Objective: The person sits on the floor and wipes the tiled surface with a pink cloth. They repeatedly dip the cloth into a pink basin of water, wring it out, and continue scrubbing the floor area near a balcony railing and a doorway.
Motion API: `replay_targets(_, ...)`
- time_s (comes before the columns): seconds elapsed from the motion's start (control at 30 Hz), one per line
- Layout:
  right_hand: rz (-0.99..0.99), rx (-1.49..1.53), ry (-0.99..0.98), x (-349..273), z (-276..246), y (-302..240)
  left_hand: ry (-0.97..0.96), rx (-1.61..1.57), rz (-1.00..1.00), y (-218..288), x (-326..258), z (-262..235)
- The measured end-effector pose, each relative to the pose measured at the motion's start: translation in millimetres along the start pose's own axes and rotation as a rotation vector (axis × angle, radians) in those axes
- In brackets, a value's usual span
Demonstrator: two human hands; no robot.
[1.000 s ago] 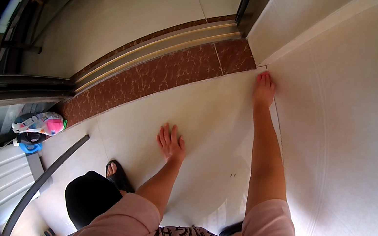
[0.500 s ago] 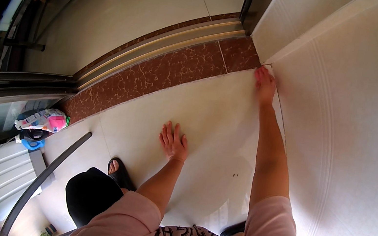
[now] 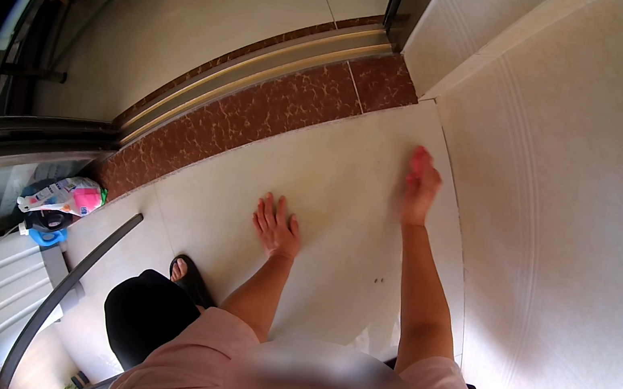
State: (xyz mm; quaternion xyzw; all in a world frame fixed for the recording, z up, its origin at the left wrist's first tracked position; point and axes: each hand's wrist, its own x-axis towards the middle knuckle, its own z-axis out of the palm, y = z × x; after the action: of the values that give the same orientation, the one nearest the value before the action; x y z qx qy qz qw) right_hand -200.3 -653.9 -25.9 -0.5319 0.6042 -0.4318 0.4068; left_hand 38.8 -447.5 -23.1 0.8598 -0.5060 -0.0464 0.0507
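Note:
My left hand (image 3: 276,227) lies flat on the pale floor tile (image 3: 344,192), its fingers spread and nothing in it. Farther to the right, my right hand (image 3: 420,194) is pressed down on the same tile, a little short of the wall. Its fingers are bent around a small pinkish-red thing (image 3: 417,162), partly covered by the hand and smeared by motion, so its kind does not show. Beyond both hands runs a dark red marbled sill strip (image 3: 258,117).
A tiled wall (image 3: 564,194) bounds the right side. Past the sill lies a metal sliding-door track (image 3: 265,73). At left are a pink-and-white bag (image 3: 71,197), a blue plastic item (image 3: 48,237), a curved dark bar (image 3: 74,279) and a sandalled foot (image 3: 188,277).
My right hand has pulled back from the corner by the sill, toward me and slightly left, along the tile. My left hand stays flat on the floor; the view has shifted slightly.

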Motion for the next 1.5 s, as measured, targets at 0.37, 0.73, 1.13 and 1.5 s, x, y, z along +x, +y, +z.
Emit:
replay_targets(0.37, -0.289, -1.057, -0.068, 73.6, 3.9, 14.6, -0.002, -0.002, -0.011, 2.3, 2.9, 2.1)
replay_targets(0.73, -0.212, -1.073, -0.187, 39.4, 13.7, 11.2, -0.035, -0.031, -0.034, -2.2, 1.1, 0.8)
replay_targets(1.13, -0.237, -0.936, -0.151, 47.5, 26.6, 10.9, -0.012, -0.033, -0.006, 0.1, 2.1, 0.3)
replay_targets(1.5, -0.074, -0.659, 0.237, -24.7, -54.4, 21.1, -0.068, -0.037, -0.019, 0.9, 1.7, -9.1)
